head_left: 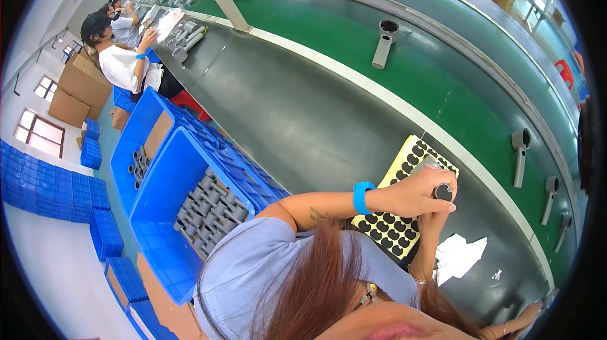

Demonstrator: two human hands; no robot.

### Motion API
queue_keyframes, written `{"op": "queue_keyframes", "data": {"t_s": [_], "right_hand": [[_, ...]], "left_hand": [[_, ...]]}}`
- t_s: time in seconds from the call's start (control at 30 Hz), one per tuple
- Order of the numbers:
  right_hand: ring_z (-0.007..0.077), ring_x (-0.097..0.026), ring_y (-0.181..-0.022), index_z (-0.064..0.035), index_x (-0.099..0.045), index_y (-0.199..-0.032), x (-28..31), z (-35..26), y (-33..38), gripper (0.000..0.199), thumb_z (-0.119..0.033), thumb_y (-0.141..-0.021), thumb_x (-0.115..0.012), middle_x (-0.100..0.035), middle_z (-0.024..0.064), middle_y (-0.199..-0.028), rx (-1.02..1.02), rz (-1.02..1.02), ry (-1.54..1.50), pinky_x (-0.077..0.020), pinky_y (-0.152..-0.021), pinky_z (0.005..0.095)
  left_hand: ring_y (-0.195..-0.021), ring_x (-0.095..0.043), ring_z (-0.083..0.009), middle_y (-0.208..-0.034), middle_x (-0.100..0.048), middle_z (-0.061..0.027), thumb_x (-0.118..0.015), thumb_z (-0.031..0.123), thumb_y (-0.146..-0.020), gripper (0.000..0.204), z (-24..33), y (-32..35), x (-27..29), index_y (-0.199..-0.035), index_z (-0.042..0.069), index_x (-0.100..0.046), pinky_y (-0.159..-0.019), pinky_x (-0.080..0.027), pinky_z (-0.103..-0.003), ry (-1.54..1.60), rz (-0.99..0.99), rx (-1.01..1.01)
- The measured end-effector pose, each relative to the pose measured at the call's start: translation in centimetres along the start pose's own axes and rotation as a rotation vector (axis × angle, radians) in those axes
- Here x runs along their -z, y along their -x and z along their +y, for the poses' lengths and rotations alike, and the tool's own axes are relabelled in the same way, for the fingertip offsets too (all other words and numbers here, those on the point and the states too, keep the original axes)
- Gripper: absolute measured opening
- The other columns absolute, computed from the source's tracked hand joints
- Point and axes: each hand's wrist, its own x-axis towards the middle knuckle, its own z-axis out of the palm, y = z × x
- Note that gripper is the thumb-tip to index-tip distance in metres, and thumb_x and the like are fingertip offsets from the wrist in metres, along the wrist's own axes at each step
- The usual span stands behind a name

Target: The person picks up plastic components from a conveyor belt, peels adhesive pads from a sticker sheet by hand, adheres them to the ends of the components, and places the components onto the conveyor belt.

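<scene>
Currently you are clenching your left hand [414, 191] around a grey handheld part [442, 192] — right hand [432, 220] closing on it from below — just above the yellow sheet of black pads [395, 226] lying on the dark desk [303, 112].

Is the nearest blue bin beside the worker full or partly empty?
Partly empty. The nearest blue bin holds grey handle-shaped parts in rows only across its middle; bare blue floor shows at its far end and at its near end.
</scene>
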Motion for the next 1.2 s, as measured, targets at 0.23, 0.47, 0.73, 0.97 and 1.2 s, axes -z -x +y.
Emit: {"op": "queue_keyframes", "data": {"t_s": [0.23, 0.47, 0.73, 0.97, 1.2], "right_hand": [[0.0219, -0.06, -0.102, 0.0015, -0.051, -0.115, -0.2, -0.6, 0.0, 0.033, -0.014, -0.086, -0.06, -0.063, 0.0106, -0.114, 0.024, 0.014, -0.021, -0.0465, -0.086, 0.0314], [0.0214, -0.06, -0.104, 0.0013, -0.052, -0.116, 0.2, -0.3, 0.8, 0.033, -0.012, -0.087, -0.06, -0.063, 0.0104, -0.115, -0.005, 0.02, -0.053, -0.0465, -0.088, 0.0319], [0.0188, -0.061, -0.107, -0.0035, -0.058, -0.118, 0.2, -2.0, -0.5, 0.038, -0.012, -0.081, -0.063, -0.065, 0.0099, -0.115, -0.044, -0.085, 0.091, -0.0467, -0.088, 0.0302], [0.0272, -0.063, -0.104, -0.0016, -0.054, -0.122, 0.8, -1.5, -0.2, 0.039, -0.002, -0.083, -0.053, -0.063, 0.0143, -0.114, -0.022, -0.099, 0.011, -0.049, -0.087, 0.0339], [0.019, -0.061, -0.082, -0.0052, -0.055, -0.123, 0.9, -1.1, 0.2, 0.044, 0.003, -0.08, -0.056, -0.064, 0.0098, -0.109, 0.028, -0.076, 0.057, -0.0485, -0.07, 0.0284]], "left_hand": [[-0.078, -0.053, -0.0177, -0.083, -0.055, -0.0079, -0.066, 0.016, -0.081, 0.019, -0.2, 0.2, -0.6, -0.085, 0.001, -0.055, -0.065, -0.046, -0.029, -0.018, 0.072, -0.05], [-0.07, -0.055, -0.0169, -0.08, -0.054, -0.0083, -0.067, 0.016, -0.079, 0.02, 0.0, 0.3, -1.1, -0.084, 0.001, -0.054, -0.06, -0.046, -0.029, -0.013, 0.087, -0.084], [-0.086, -0.057, -0.0112, -0.094, -0.058, -0.0057, -0.068, 0.009, -0.083, 0.016, -1.0, 0.5, -0.3, -0.094, 0.003, -0.058, -0.062, -0.049, -0.023, 0.031, 0.056, -0.114], [-0.049, -0.046, 0.0002, -0.088, -0.059, -0.0005, -0.069, 0.004, -0.084, 0.017, 0.3, 0.3, -0.5, -0.095, 0.005, -0.056, -0.039, -0.033, -0.016, 0.117, 0.054, 0.091], [-0.048, -0.045, 0.0003, -0.08, -0.059, -0.0008, -0.069, 0.001, -0.082, 0.02, 0.7, 0.6, -0.8, -0.095, 0.004, -0.054, -0.039, -0.031, -0.016, 0.14, 0.02, 0.176]]}}
